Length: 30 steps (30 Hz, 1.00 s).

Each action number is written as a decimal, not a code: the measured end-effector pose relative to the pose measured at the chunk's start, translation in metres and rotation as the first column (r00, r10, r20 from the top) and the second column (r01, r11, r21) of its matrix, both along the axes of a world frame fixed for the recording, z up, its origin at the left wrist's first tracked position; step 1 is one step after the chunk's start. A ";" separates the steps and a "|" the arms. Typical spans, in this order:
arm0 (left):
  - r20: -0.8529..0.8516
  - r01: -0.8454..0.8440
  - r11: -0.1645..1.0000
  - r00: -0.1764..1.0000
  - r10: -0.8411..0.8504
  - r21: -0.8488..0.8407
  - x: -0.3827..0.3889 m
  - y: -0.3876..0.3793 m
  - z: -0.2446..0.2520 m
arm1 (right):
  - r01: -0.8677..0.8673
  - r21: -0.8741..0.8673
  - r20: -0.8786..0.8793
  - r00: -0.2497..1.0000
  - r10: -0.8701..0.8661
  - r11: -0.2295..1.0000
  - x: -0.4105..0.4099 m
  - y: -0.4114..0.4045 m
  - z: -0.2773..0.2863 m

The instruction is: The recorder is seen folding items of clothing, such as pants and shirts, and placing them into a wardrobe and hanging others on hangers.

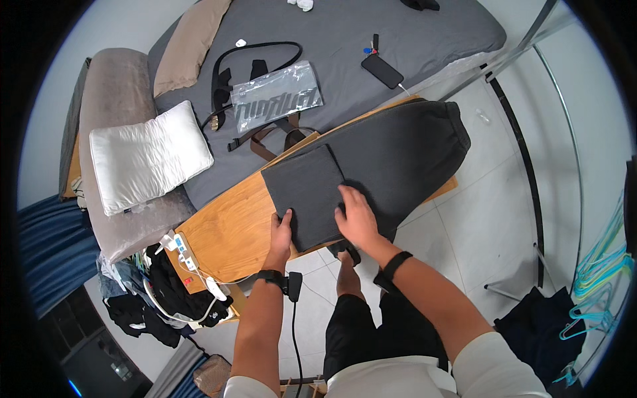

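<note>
Dark grey trousers [393, 144] lie along a wooden tabletop [224, 224], with an elasticated end at the far right. Their other end is folded back into a squarish flap [308, 194] over the wider part. At the left edge of this flap is my left hand [281, 236], its thumb on the cloth and its fingers along the edge, seemingly pinching it. My right hand [356, 216] rests on the flap's right edge, fingers apart and holding nothing. The cloth beneath the right palm is hidden. Both wrists wear black bands.
Beyond the table is a grey-sheeted bed [343, 30] with a clear plastic packet [278, 97], straps [268, 139] and a smartphone [382, 71] on a cable. A white pillow [149, 156] lies left. Power strips [185, 252] sit at the table's left end. Hangers [602, 268] hang right.
</note>
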<state>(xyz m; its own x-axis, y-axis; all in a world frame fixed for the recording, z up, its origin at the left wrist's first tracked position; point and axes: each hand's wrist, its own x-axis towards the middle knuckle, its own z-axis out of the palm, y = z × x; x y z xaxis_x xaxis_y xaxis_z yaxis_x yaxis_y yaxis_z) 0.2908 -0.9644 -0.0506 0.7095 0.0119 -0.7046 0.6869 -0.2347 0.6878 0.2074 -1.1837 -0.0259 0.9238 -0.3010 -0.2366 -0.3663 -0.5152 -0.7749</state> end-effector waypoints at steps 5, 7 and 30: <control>0.112 -0.008 0.999 0.994 0.004 0.040 0.008 0.015 -0.019 | 0.258 -0.019 -0.276 0.927 -0.253 0.966 0.022 0.008 -0.005; 0.549 0.069 0.828 0.717 -0.429 0.557 0.027 0.016 -0.022 | 0.248 -0.018 -0.387 0.892 -0.235 0.969 0.026 0.011 0.006; 0.216 0.895 0.184 0.101 -0.971 0.407 0.166 -0.120 0.011 | 0.331 0.326 -0.369 0.907 -0.204 0.886 -0.028 -0.019 -0.022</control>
